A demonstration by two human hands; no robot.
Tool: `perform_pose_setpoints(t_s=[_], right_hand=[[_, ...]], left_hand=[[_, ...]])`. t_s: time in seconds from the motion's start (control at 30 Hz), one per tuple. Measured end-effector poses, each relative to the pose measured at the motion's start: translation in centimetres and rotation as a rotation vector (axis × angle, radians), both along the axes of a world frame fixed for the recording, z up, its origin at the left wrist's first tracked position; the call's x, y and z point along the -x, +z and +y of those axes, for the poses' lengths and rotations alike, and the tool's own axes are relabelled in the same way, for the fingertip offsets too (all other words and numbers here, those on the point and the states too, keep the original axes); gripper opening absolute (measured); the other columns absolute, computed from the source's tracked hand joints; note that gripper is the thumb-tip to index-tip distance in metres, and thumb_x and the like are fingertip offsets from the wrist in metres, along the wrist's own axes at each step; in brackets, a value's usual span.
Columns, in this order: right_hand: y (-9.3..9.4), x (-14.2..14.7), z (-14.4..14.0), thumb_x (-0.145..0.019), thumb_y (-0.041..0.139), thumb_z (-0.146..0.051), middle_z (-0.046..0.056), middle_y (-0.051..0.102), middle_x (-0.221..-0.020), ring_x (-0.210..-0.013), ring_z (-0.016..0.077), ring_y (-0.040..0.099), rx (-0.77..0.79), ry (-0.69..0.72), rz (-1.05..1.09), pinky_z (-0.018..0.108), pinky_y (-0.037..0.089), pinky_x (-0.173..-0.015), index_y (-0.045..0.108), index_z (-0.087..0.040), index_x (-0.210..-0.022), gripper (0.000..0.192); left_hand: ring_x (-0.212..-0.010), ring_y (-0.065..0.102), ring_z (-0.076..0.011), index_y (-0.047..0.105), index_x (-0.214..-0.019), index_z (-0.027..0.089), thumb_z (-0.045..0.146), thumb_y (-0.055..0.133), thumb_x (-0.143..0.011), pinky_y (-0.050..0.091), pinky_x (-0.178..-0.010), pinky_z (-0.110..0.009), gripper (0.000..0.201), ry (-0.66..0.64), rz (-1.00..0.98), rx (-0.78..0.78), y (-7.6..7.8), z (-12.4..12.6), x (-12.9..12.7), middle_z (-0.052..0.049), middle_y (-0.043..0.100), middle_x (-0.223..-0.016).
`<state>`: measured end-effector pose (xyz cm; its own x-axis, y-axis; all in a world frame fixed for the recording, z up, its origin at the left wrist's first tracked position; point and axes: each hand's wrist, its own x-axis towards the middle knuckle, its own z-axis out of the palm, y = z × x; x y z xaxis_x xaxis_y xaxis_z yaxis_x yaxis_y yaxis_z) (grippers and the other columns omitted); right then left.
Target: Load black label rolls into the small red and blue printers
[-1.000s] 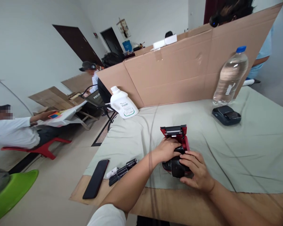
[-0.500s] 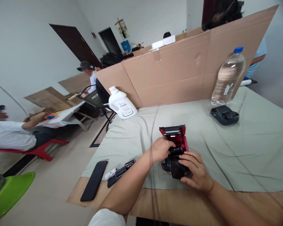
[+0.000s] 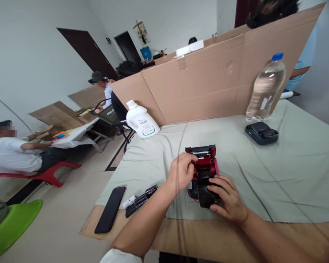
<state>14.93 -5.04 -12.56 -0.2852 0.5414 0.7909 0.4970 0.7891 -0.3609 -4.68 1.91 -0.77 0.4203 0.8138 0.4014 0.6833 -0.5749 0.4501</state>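
A small red and black portable printer (image 3: pixel 214 167) stands on the cloth with its lid (image 3: pixel 200 150) raised. Inside it sits a black roll (image 3: pixel 204 174), and a glossy black strip (image 3: pixel 205 195) hangs from the roll over the front. My left hand (image 3: pixel 182 170) is at the printer's left side, fingers bent, with the fingertips against the edge by the lid; part of their grip is hidden. My right hand (image 3: pixel 230 199) holds the strip from the right, fingers on top and thumb low beside it.
Left of my forearm lie a phone (image 3: pixel 109 210) and several wrapped rolls (image 3: pixel 142 201). A white jug (image 3: pixel 142 120) and a water bottle (image 3: pixel 265 89) stand before a cardboard panel (image 3: pixel 197 84). A dark printer (image 3: pixel 261 133) lies at right. Other people sit beyond the table.
My left hand has drawn back from inside the printer, up and left to its side edge, uncovering more of the black roll. My right hand stays in place.
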Motion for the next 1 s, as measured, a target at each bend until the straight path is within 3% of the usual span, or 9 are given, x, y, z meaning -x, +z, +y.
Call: perform_pose_setpoints(t_s=[0.07,0.13,0.23,0.43,0.57,0.77,1.0], right_hand=[[0.0,0.0,0.0,-0.087,0.053,-0.053,0.012,0.061,-0.119,-0.115,0.0311,0.051,-0.005,-0.019,0.002,0.05,0.047,-0.092,0.061,-0.022,-0.116,0.043],[0.0,0.0,0.0,-0.088,0.051,-0.053,0.012,0.059,-0.121,-0.116,0.0311,0.05,-0.022,-0.044,0.002,0.049,0.046,-0.093,0.063,-0.022,-0.114,0.042],[0.0,-0.1,-0.1,-0.089,0.051,-0.051,0.012,0.056,-0.123,-0.12,0.0316,0.047,-0.056,-0.073,-0.001,0.049,0.044,-0.096,0.065,-0.021,-0.111,0.04],[0.1,-0.2,-0.2,-0.087,0.054,-0.049,0.011,0.052,-0.129,-0.124,0.0333,0.043,-0.065,-0.109,-0.015,0.05,0.042,-0.098,0.066,-0.023,-0.11,0.036],[0.0,-0.1,0.2,-0.089,0.05,-0.051,0.013,0.054,-0.127,-0.122,0.0321,0.046,-0.039,-0.1,0.032,0.051,0.044,-0.096,0.058,-0.021,-0.12,0.044],[-0.3,0.1,0.7,-0.092,0.045,-0.05,0.013,0.063,-0.113,-0.112,0.0297,0.055,-0.016,-0.122,0.035,0.05,0.043,-0.093,0.049,-0.018,-0.129,0.049],[-0.2,0.4,0.9,-0.092,0.046,-0.045,0.01,0.068,-0.102,-0.102,0.0267,0.06,-0.045,-0.166,0.039,0.044,0.044,-0.086,0.056,-0.019,-0.117,0.038]], left_hand=[[-0.123,0.05,-0.0252,0.06,-0.118,0.017,0.02,0.042,-0.091,0.039,-0.105,-0.043,0.033,0.042,0.001,-0.118,-0.2,0.4,-0.1,-0.012,0.06,-0.126],[-0.135,0.036,-0.0297,0.049,-0.133,0.017,0.034,0.042,-0.095,0.032,-0.11,-0.05,0.042,0.027,0.057,-0.118,-0.8,0.7,-0.2,-0.014,0.048,-0.14],[-0.126,0.044,-0.0291,0.047,-0.136,0.017,0.043,0.036,-0.097,0.034,-0.106,-0.049,0.048,-0.001,0.078,-0.065,-1.8,0.2,-0.1,-0.015,0.052,-0.131],[-0.103,0.054,-0.0252,0.062,-0.115,0.018,0.039,0.031,-0.098,0.041,-0.093,-0.045,0.042,-0.097,-0.092,-0.062,-4.1,-3.7,0.6,-0.012,0.061,-0.105],[-0.11,0.054,-0.0265,0.059,-0.119,0.017,0.036,0.034,-0.097,0.041,-0.096,-0.047,0.039,-0.11,-0.229,-0.084,-6.3,-5.2,0.7,-0.014,0.062,-0.111],[-0.114,0.055,-0.0281,0.058,-0.118,0.017,0.036,0.032,-0.096,0.041,-0.094,-0.048,0.039,-0.042,-0.393,-0.215,-9.4,-5.4,0.2,-0.014,0.063,-0.111],[-0.106,0.06,-0.0271,0.057,-0.113,0.016,0.034,0.031,-0.094,0.04,-0.089,-0.045,0.038,0.011,-0.359,-0.275,-9.9,-5.2,0.0,-0.013,0.066,-0.103]])
